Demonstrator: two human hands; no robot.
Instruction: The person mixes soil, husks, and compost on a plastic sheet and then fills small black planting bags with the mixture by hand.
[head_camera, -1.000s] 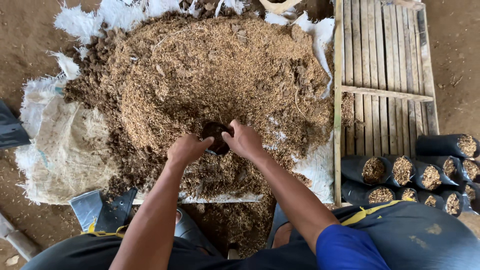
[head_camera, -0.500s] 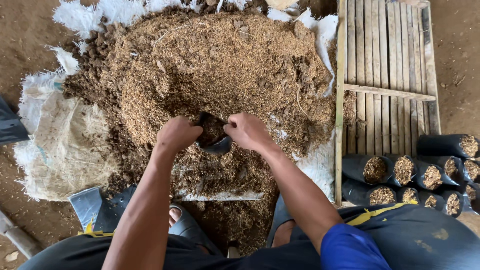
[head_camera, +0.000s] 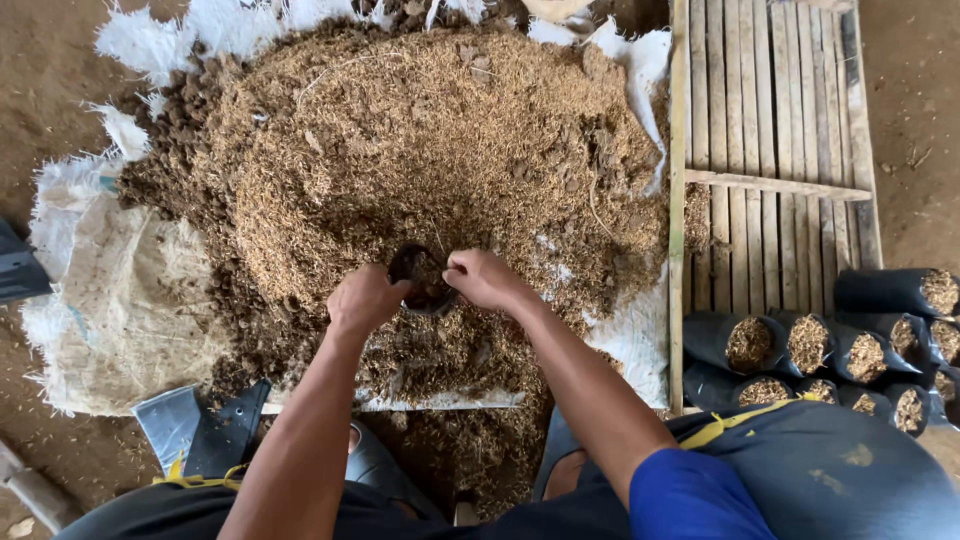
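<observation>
A small black plastic planting bag (head_camera: 420, 275) sits mouth-up at the near edge of a large heap of brown husk and soil mix (head_camera: 420, 150). My left hand (head_camera: 365, 298) grips the bag's left rim. My right hand (head_camera: 485, 278) pinches the right rim, holding the mouth apart. Some brown mix shows inside the bag. Both forearms reach forward from the bottom of the view.
The heap lies on white woven sacks (head_camera: 110, 300). A slatted wooden pallet (head_camera: 775, 130) stands to the right. Several filled black bags (head_camera: 830, 345) lie on their sides at the right. Empty flat black bags (head_camera: 200, 430) lie at lower left, on bare dirt ground.
Both hands and the bag have shifted slightly toward me and then settled. The bag's mouth is held wider now, with mix visible inside.
</observation>
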